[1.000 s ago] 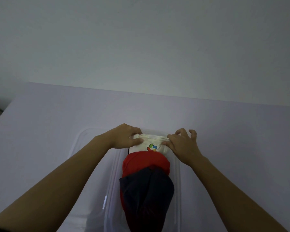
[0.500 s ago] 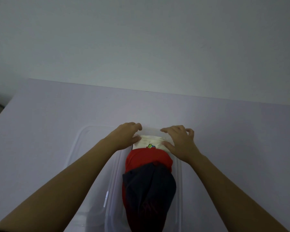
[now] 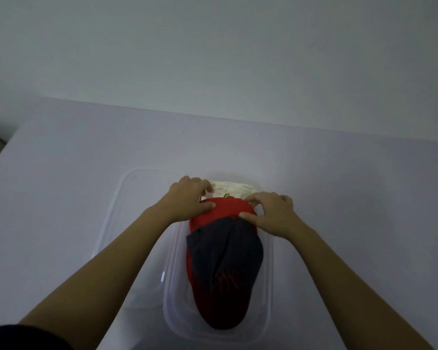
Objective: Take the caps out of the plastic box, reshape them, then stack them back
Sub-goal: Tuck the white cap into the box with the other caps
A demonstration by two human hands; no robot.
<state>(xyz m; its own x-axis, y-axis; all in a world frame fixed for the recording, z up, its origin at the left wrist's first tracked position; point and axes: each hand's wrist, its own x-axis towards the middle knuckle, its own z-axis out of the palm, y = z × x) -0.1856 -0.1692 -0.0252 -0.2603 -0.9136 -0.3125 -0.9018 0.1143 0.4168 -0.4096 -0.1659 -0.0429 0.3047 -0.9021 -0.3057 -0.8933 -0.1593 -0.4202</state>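
Three caps stacked in a clear box (image 3: 269, 261) on a pale table (image 3: 61, 198), the box lying along the view from near to far. Navy cap (image 3: 225, 261) on top and nearest, with faint red stitching toward its near end. Red cap (image 3: 225, 210) under it, showing at the far end and down both edges. White cap (image 3: 232, 190) at the far end of the box, mostly covered (a spot of green print just visible at the red cap's edge). Left hand (image 3: 187, 200) on the far left of the stack, thumb pressed on red cloth, fingers curled over onto the white cap. Right hand (image 3: 273, 213) on the far right, thumb pinning red cloth at the navy cap's edge, fingers bent over the side. A second clear piece, perhaps the lid (image 3: 116, 210), flat beneath the box to the left.
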